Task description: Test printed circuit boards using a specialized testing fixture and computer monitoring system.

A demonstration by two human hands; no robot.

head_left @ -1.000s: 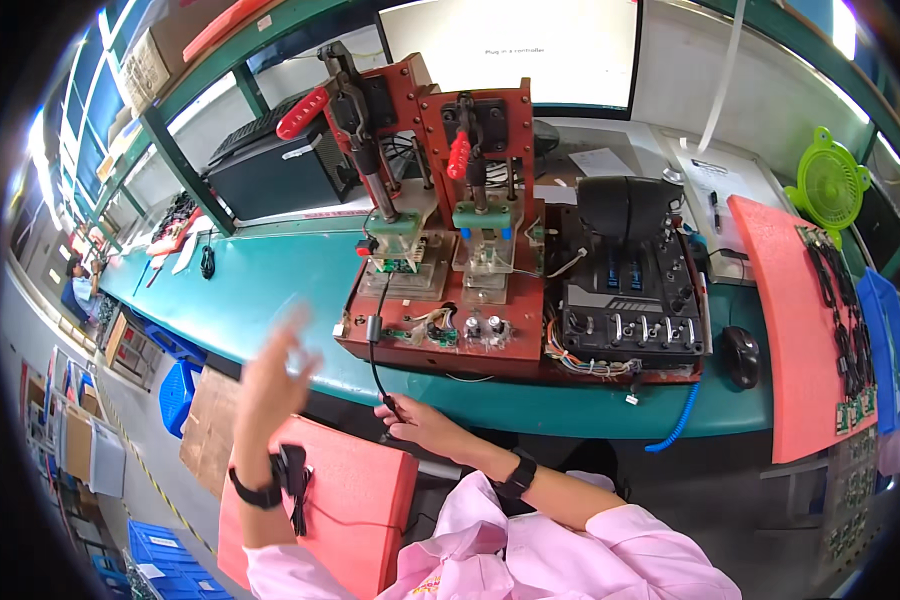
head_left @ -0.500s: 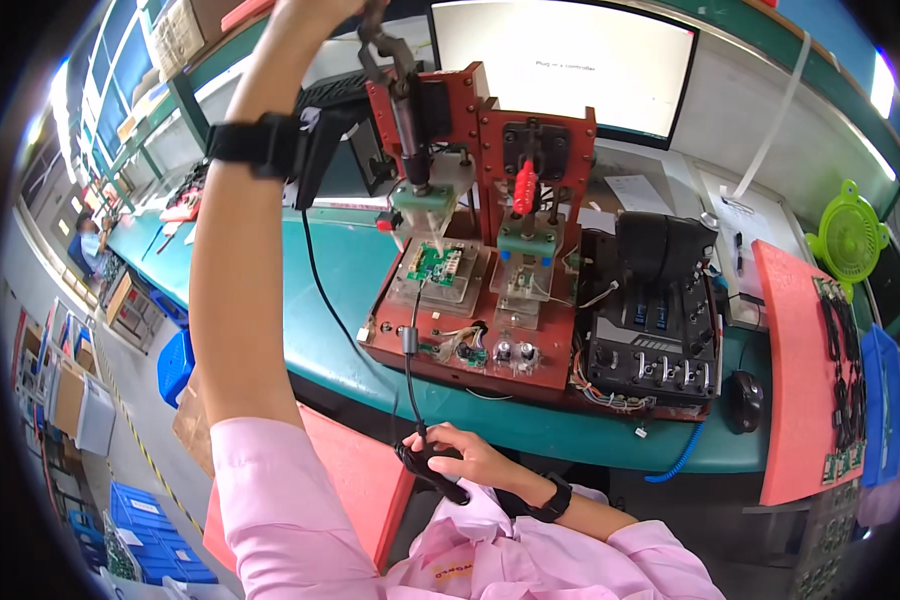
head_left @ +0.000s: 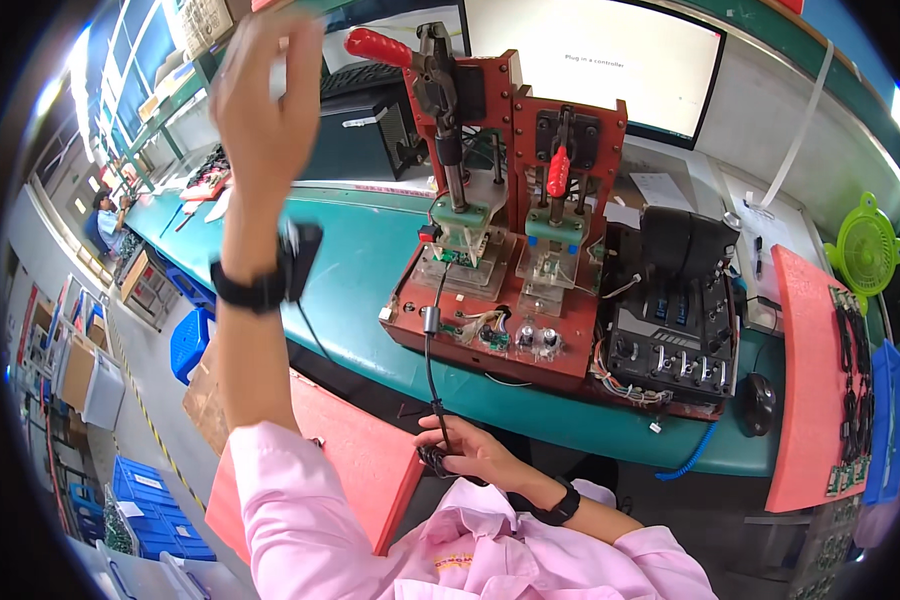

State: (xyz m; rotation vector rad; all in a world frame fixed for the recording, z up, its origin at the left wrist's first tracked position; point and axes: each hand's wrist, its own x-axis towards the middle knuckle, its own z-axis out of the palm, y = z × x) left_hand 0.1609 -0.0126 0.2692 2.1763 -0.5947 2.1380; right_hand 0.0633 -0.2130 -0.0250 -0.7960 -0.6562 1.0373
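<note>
My left hand (head_left: pixel 270 95) is raised at the upper left, blurred, with its fingers apart and nothing seen in them. It is off to the left of the red handle (head_left: pixel 378 46) of a toggle clamp (head_left: pixel 435 85). That clamp's green pressing block (head_left: pixel 460 215) is down over a small green circuit board (head_left: pixel 450 258) on the red test fixture (head_left: pixel 450 345). From the board a black cable (head_left: pixel 429 365) with a ferrite lump runs toward me. Low in front of my body, my right hand (head_left: pixel 475 455) is closed around the coiled part of this cable.
A second clamp with a red grip (head_left: pixel 558 172) stands beside the first. Right of the fixture are a black control panel (head_left: pixel 670 340), a mouse (head_left: pixel 758 403) and a pink foam board (head_left: pixel 805 390) with cables. Behind stands a lit monitor (head_left: pixel 610 95). Another person (head_left: pixel 113 225) sits far left.
The clamp's handle is swung over to the left and its block is lower, onto the board. My left hand has come away from the clamp. My right hand keeps the cable.
</note>
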